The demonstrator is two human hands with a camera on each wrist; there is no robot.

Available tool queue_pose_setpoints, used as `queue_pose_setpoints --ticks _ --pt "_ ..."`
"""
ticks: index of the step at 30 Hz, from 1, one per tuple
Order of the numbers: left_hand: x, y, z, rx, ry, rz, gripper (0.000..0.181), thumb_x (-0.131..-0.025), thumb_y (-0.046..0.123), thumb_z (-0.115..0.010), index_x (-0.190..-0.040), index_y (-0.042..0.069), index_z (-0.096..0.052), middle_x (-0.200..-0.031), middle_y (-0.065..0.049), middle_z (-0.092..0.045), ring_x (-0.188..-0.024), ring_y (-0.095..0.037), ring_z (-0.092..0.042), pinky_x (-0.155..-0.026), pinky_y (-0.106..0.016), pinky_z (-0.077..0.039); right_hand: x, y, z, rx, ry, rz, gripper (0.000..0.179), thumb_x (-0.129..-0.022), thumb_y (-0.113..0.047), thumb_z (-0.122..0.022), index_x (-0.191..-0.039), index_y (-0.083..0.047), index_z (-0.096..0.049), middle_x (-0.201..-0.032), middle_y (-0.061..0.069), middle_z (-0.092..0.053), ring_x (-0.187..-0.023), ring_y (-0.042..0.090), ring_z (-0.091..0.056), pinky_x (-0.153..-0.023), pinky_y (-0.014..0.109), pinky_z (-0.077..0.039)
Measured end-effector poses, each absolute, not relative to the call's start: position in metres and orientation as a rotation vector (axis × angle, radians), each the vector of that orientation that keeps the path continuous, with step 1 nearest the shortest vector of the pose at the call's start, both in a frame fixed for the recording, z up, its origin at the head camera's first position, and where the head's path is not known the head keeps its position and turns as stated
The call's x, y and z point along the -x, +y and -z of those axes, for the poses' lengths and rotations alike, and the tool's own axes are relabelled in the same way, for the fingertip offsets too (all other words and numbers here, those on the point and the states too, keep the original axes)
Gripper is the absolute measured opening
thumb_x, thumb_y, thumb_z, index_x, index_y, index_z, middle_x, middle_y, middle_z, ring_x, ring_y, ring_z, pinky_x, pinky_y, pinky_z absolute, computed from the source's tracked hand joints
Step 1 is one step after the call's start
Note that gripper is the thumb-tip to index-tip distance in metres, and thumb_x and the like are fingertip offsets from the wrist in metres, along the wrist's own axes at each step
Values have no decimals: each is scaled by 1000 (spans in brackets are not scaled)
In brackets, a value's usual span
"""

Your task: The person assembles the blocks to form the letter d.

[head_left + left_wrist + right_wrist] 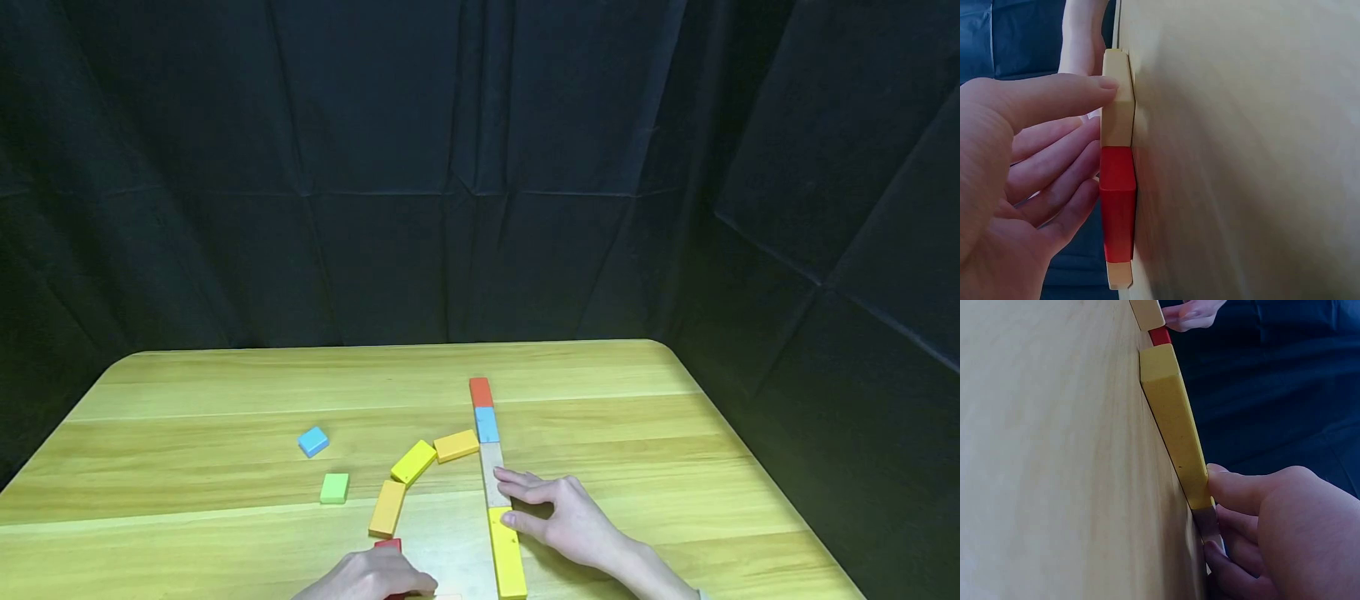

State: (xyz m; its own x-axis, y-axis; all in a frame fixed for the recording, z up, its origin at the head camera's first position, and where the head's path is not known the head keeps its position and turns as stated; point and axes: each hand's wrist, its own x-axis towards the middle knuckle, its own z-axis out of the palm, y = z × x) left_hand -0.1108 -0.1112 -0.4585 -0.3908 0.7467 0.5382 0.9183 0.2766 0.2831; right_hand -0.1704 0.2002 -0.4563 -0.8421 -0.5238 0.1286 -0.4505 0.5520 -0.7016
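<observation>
My left hand point(371, 577) is low over the near end of the curved row. In the left wrist view its thumb lies against the side of a cream block point(1117, 128), with the index finger behind it. A red block point(1117, 219) abuts that one. My right hand point(566, 517) rests along the straight row, thumb on the long yellow block point(508, 562) and fingertips on the pale grey block point(491, 471). Beyond these the row continues with a blue block point(486, 425) and an orange-red block point(481, 392).
An orange block point(456, 446), a yellow block point(413, 462) and another orange block point(387, 508) form a curve left of the straight row. A small blue block point(312, 442) and a green block point(334, 488) lie apart on the wooden table point(187, 467). Dark curtains point(375, 267) hang behind.
</observation>
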Motion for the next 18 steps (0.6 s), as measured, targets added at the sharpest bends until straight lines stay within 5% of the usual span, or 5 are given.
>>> queue_pose_setpoints --ticks 18 --pt "110 -111 458 1508 -2286 857 14 -86 17 -74 -99 15 -73 -89 9 -71 -86 4 -60 -76 -1 -40 170 200 456 825 2683 1166 50 -93 -48 -66 -130 -13 -67 -143 -13 -56 -135 21 -51 -111 51 -40"
